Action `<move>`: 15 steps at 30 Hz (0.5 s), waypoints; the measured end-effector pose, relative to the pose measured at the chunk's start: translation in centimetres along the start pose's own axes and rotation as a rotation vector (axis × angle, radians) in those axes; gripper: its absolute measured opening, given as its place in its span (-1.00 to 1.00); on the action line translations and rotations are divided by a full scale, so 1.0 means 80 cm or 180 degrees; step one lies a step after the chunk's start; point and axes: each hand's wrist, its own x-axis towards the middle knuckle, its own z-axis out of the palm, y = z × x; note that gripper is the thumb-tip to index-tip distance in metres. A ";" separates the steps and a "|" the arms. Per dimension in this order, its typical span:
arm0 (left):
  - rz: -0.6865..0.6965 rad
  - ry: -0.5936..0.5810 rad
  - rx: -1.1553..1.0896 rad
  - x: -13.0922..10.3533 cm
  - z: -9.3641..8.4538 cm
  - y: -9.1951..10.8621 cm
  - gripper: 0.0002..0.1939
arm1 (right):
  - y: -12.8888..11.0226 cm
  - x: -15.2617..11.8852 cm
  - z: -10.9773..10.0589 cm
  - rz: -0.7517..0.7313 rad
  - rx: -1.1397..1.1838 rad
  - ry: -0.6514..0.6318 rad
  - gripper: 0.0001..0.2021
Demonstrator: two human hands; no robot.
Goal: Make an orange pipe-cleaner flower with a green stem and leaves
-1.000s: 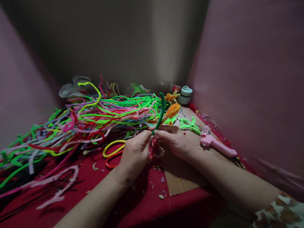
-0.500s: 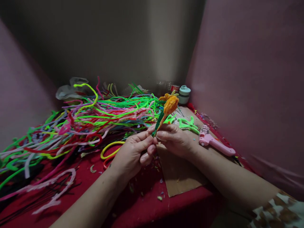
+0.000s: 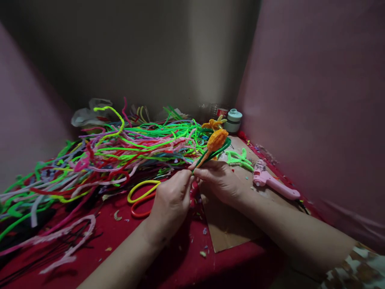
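Note:
An orange pipe-cleaner flower (image 3: 217, 139) with an orange stem and dark green pipe-cleaner leaves (image 3: 221, 147) tilts up and to the right above the table. My left hand (image 3: 174, 194) is closed at the lower end of its stem, the fingertips pinched together. Close against it, my right hand (image 3: 221, 180) pinches the stem and green strand from the right. The fingertips of both hands nearly meet, and the stem's very end is hidden between them. Scissors with yellow and red handles (image 3: 141, 196) lie just left of my left hand.
A large heap of coloured pipe cleaners (image 3: 144, 140) covers the left and back. On the right, a pink glue gun (image 3: 275, 182) and bright green pieces (image 3: 239, 157) lie on cardboard (image 3: 228, 235). Behind stand a pale blue bottle (image 3: 234, 120) and another orange flower (image 3: 213, 123).
The flower has tilted down to the right, and its green leaves now curve out on its right side. My left hand has turned over, its back now facing up.

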 end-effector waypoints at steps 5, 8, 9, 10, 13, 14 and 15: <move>-0.0975 -0.0419 -0.0874 0.004 -0.004 0.006 -0.76 | -0.005 -0.004 0.000 0.0091 -0.0343 -0.0199 -0.90; -0.1284 -0.0585 -0.1523 0.007 -0.008 0.011 -0.76 | -0.010 -0.007 -0.002 0.0193 -0.0363 -0.0347 -0.87; -0.1337 -0.0635 -0.1708 0.007 -0.009 0.012 -0.76 | -0.011 -0.007 -0.003 0.0211 -0.0328 -0.0340 -0.87; -0.1385 -0.0679 -0.1877 0.007 -0.009 0.012 -0.75 | -0.011 -0.007 -0.004 0.0229 -0.0294 -0.0326 -0.87; -0.1560 -0.0822 -0.2351 0.007 -0.008 0.009 -0.77 | -0.009 -0.004 -0.008 0.0263 -0.0196 -0.0366 -0.89; -0.1626 -0.0883 -0.2494 0.007 -0.007 0.008 -0.79 | -0.007 -0.002 -0.009 0.0274 -0.0172 -0.0417 -0.89; -0.1698 -0.0951 -0.2629 0.008 -0.007 0.007 -0.80 | -0.006 -0.001 -0.010 0.0278 -0.0155 -0.0473 -0.88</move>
